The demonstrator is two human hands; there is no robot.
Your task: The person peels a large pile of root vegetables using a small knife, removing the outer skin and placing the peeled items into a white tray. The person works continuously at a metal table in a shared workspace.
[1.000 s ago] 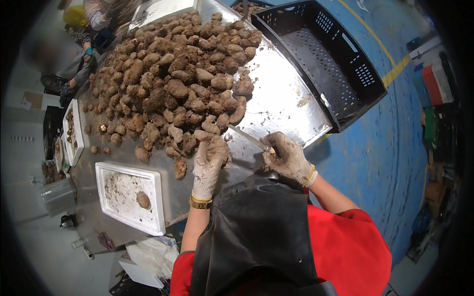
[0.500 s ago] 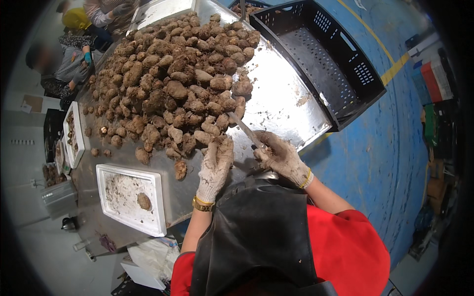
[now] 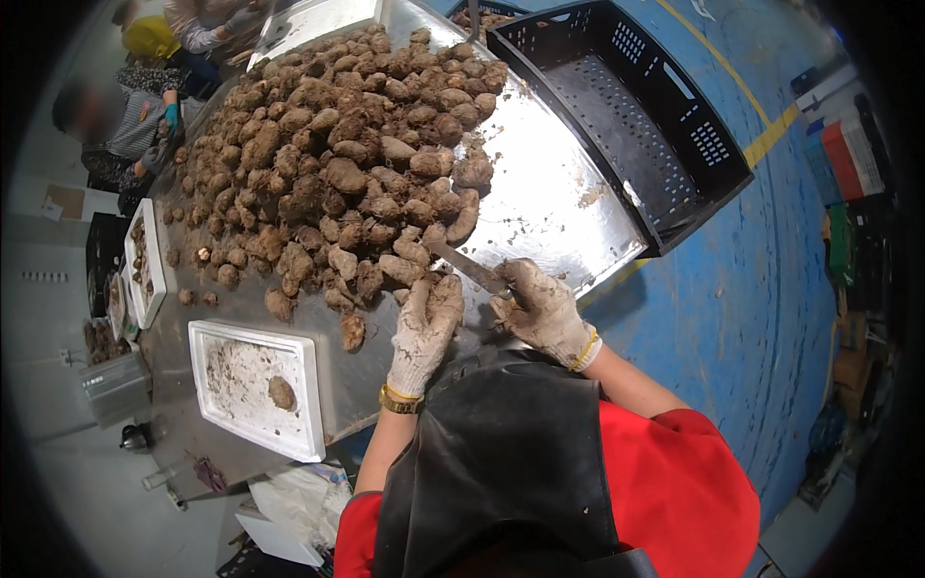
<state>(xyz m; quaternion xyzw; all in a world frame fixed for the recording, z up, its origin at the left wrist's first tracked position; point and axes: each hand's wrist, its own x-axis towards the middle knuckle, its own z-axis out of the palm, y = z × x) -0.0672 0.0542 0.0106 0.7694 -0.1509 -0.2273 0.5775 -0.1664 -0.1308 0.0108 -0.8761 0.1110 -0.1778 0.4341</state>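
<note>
A large heap of brown, hairy taro-like tubers [image 3: 344,176] covers much of the metal table. My right hand [image 3: 541,310], in a soiled white knit glove, is closed round the handle of a knife [image 3: 469,268]. The blade points up and to the left, its tip at the near right edge of the heap. My left hand [image 3: 426,326], gloved the same way, is at the heap's near edge with its fingers curled together. Whatever they hold, if anything, is hidden. A loose tuber [image 3: 353,330] with a paler patch lies left of this hand.
A white foam tray [image 3: 255,390] with one tuber and dirt stands at the near left; another white tray [image 3: 145,265] lies beyond it. A black perforated crate [image 3: 636,116] adjoins the table's right side. Co-workers, one in a striped top [image 3: 133,125], are at the far left.
The knife has turned, its tip now a little lower and further left. My right hand has shifted slightly left, and my left hand slightly right. Co-workers' hands have moved.
</note>
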